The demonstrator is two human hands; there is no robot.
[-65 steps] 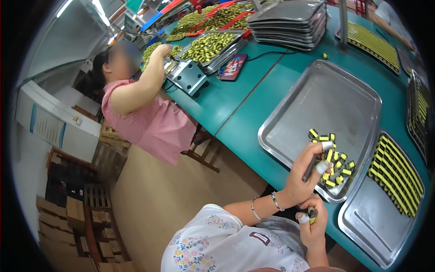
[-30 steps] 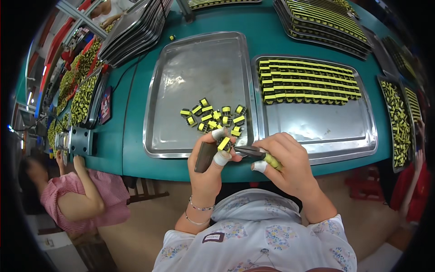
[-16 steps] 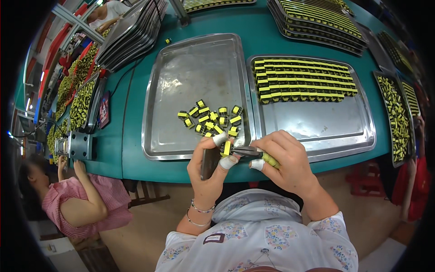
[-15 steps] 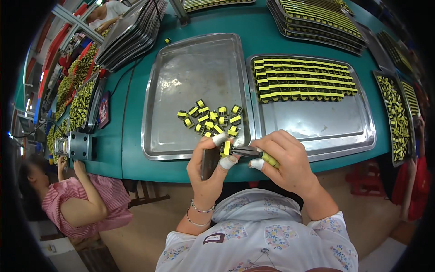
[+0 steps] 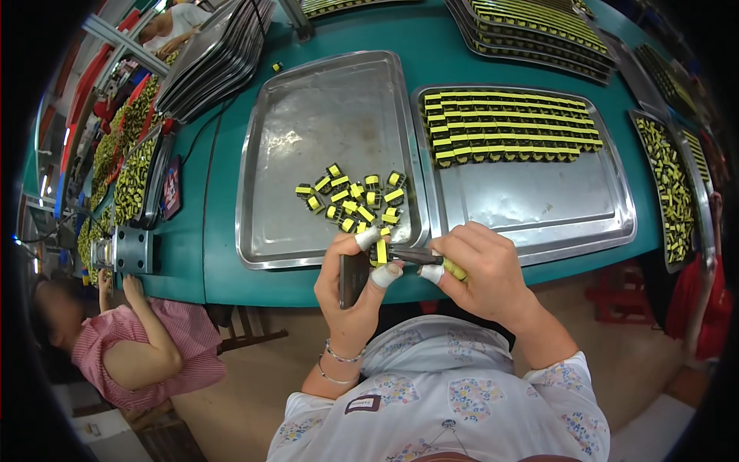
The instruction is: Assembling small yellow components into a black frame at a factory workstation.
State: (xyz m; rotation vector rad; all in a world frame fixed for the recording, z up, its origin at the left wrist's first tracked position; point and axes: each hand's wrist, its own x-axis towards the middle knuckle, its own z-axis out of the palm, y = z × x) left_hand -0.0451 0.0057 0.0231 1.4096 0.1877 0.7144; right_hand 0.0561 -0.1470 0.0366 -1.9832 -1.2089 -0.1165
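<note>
Over the near edge of the counter (image 5: 221, 192), the left hand (image 5: 352, 317) pinches a yellow-and-black component (image 5: 381, 252) between taped fingertips, a dark flat bar (image 5: 351, 283) against its palm. The right hand (image 5: 486, 271) grips pliers (image 5: 412, 256) — tips at the component. Loose pieces (image 5: 351, 206) cluster toward the left tray's (image 5: 327, 108) near-right corner; the right tray (image 5: 531, 204) carries close rows (image 5: 508, 131) along its far edge — jumbled parts (image 5: 670, 192) fill another by the counter's right edge.

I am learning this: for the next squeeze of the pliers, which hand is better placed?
Probably the right hand: it holds the pliers pointed at the small part; the left hand pinches that part.
</note>
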